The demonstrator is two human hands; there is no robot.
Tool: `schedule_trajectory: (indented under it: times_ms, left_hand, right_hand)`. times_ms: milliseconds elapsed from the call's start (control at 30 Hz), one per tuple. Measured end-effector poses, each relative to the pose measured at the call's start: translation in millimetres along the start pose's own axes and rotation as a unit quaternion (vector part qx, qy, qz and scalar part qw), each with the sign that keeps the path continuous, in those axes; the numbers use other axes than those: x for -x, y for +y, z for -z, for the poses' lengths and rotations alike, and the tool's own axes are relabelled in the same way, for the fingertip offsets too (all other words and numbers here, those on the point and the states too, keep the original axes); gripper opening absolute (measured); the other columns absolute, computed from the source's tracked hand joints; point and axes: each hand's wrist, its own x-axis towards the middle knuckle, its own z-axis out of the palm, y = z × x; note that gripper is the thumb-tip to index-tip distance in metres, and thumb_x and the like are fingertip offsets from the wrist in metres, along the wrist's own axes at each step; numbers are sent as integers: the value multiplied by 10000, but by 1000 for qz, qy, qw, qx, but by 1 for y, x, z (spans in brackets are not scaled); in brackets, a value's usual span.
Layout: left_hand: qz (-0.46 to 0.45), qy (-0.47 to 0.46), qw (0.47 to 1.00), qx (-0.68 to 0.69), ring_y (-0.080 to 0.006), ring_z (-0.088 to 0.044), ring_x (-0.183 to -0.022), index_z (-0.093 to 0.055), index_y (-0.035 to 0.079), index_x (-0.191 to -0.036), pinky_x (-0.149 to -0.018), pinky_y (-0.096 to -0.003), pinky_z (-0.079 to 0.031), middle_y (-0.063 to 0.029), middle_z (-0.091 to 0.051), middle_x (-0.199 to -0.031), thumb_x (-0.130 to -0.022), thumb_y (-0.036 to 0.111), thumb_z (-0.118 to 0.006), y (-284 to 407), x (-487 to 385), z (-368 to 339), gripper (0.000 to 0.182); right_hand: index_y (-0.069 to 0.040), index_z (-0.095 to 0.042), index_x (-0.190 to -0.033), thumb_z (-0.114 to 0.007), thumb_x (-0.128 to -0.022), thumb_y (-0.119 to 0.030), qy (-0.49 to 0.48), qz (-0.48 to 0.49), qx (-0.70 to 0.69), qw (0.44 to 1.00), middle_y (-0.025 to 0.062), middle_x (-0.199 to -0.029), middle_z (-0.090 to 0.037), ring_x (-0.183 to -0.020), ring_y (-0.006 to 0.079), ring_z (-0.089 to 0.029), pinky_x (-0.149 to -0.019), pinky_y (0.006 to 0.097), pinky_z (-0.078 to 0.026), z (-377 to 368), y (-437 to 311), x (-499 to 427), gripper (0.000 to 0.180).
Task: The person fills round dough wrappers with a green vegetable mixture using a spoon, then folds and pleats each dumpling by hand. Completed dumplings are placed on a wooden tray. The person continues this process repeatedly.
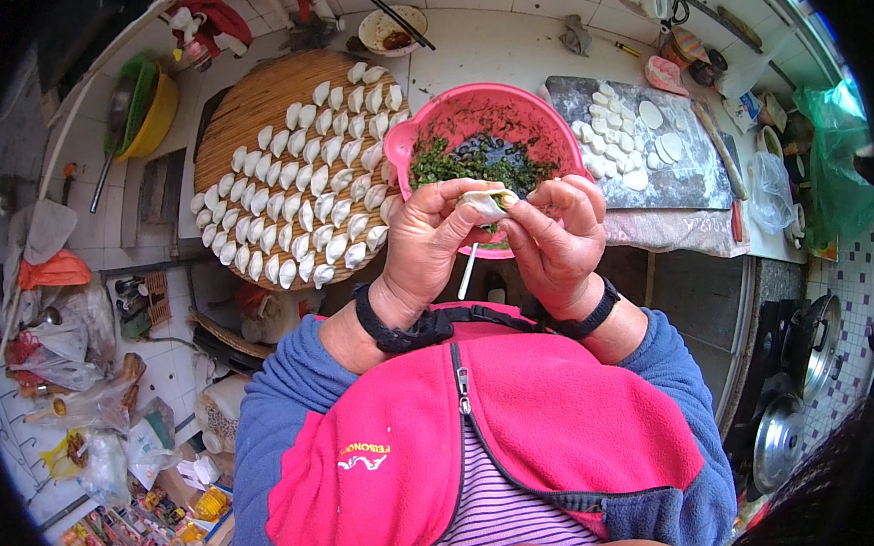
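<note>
Between my two hands, above the near side of a pink plastic basin (488,96), is a partly folded dumpling (487,204) with green filling showing at its right end. My left hand (434,224) grips its left side with thumb and fingers. The fingertips of my right hand (560,228) pinch the right end. Chopped green filling (441,161) lies in the basin, mostly along the left and near sides. A pale utensil handle (469,269) sticks out over the basin's near rim. Left of the basin, a round slatted bamboo board (246,97) holds many shaped dumplings (303,177) in rows.
Right of the basin, a floured dark board (672,189) carries dough pieces (608,124), flat wrappers (651,114) and a rolling pin (719,149). Behind stands a bowl (371,31) with chopsticks (401,21) across it. Lidded pots (777,440) sit at the lower right.
</note>
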Motion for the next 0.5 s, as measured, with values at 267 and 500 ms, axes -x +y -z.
schedule_trajectory:
  times_ms: [267,500]
  left_hand:
    - [-17,-10,999,-27,-156,-684,-983,-629,15,-1193,-822,-293,-595,-127,-691,-1160,-978,128,-636,3,5,-1,243]
    - [-2,-27,1000,-4,-155,-681,-980,-624,19,-1205,-824,-295,-594,-130,-683,-1174,-993,163,-619,2,3,1,257]
  right_hand:
    - [-122,-723,-878,-847,-665,-76,3,-66,-132,989,57,-919,-623,-936,278,-572,-809,396,-473,3,3,-5,250]
    - [-119,-720,-948,-846,-673,-74,-26,-22,-106,994,73,-963,-622,-939,266,-573,-820,394,-471,-1,6,2,306]
